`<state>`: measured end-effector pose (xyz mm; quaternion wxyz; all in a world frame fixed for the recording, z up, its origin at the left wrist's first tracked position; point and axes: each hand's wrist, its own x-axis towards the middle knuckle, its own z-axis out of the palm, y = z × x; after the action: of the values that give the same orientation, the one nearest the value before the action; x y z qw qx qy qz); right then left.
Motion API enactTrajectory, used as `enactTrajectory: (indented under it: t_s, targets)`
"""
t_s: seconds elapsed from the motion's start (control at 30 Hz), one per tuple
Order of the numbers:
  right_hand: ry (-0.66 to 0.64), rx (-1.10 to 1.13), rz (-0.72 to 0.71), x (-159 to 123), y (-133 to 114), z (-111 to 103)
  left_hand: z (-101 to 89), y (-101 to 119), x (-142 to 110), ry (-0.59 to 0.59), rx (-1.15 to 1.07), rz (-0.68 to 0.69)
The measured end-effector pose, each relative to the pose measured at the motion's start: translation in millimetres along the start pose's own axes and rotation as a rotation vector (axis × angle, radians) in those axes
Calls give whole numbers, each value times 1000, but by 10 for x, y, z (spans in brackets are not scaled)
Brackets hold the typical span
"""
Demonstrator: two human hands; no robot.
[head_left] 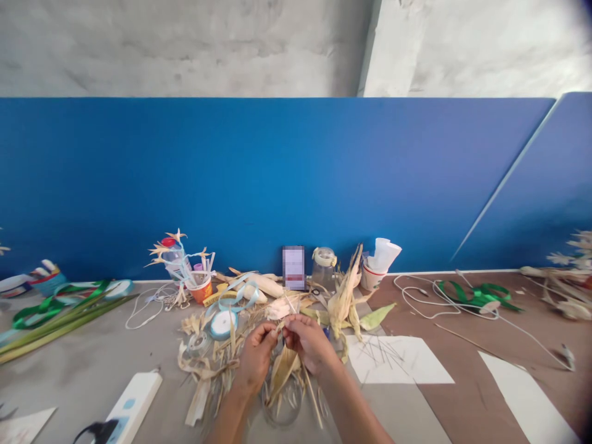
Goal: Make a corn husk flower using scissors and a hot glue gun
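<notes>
Both my hands meet above a heap of dried corn husks on the grey table. My left hand pinches the top of a folded husk piece with fingers closed. My right hand is closed on the same piece, together with a thin straw stick that slants down toward me. The husk hangs below the fingers. A roll of pale blue ribbon lies just left of my hands.
An orange cup of sticks, a clear jar, a white cup and corn cobs stand along the blue partition. Green ribbon and long leaves lie left, white paper sheets right, a power strip near left.
</notes>
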<state>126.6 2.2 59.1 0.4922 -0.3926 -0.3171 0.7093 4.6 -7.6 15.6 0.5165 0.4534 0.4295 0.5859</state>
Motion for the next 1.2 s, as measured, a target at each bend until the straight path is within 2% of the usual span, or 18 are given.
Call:
enactTrajectory:
  t_s: [0.17,0.5,0.63,0.8,0.93,1.2]
  targets:
    - [-9,-10,6,-14,-14,-3,-19,-23,16,4,36,10]
    - [-56,-213,-70,4,-2,-23,-41,-72,20,12,78,19]
    - [-74,-278,-126,-6,-3,-39,-58,-66,32,-10,125,70]
    - [-66,-258,-130,7,9,-29,-75,-25,39,-71,211,171]
    - [-43,-284,-151,-2,-3,-21,-69,0,32,-73,273,218]
    - [-9,-264,-44,-32,-66,-32,-64,29,29,-87,298,241]
